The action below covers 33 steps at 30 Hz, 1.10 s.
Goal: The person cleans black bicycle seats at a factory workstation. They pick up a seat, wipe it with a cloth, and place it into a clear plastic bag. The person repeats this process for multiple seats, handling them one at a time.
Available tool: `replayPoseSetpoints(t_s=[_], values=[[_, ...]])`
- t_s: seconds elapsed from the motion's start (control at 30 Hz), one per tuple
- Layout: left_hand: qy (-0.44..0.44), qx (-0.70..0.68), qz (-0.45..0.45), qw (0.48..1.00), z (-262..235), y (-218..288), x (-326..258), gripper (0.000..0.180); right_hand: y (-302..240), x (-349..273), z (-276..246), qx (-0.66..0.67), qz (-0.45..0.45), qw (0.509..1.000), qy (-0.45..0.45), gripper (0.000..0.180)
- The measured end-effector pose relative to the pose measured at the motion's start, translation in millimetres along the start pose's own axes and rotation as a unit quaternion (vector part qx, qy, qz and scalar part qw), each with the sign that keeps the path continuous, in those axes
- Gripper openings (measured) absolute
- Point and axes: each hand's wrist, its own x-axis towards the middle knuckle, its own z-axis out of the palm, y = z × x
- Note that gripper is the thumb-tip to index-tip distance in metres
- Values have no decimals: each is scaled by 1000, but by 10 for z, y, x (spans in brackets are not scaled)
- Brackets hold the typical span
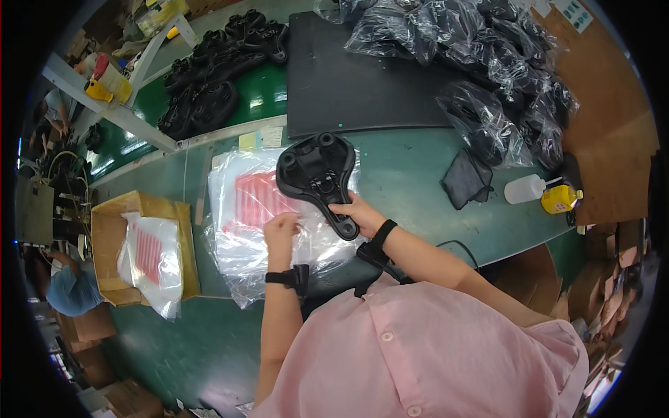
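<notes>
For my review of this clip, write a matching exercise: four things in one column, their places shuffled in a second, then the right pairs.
Things
1. Black saddle-shaped part
2. Left hand
3. Cardboard box
4. White bottle

Places
A. Toward the picture's left, with printed plastic bags inside
B. Beside a yellow bottle
C. Gripped at its narrow end by the right hand
D. Over the stack of clear bags

Right pairs: 1-C, 2-D, 3-A, 4-B
</notes>
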Motion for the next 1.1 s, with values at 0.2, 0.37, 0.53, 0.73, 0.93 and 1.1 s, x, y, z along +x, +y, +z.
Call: replayPoseSetpoints(t_s=[0.2,0.37,0.53,0.73,0.93,1.1], values=[[-3,-473,-144,869,-888,-146,10,10,-117,-157,-266,-85,-52,991,86,68],[-72,32,-40,996,-417,524,-297,20,-324,-388,-221,-210,-211,947,116,63],[7,116,12,993,-248,414,-212,17,-630,-719,71,-463,-326,822,56,57],[95,-122,7,988,-421,54,-144,34,-204,-516,186,-656,-354,667,-19,58],[-1,143,295,945,-273,773,-484,17,-191,-512,186,-727,-239,643,-40,55],[-133,408,408,806,-127,1252,-910,26,-403,-650,212,-584,-58,810,-25,48]])
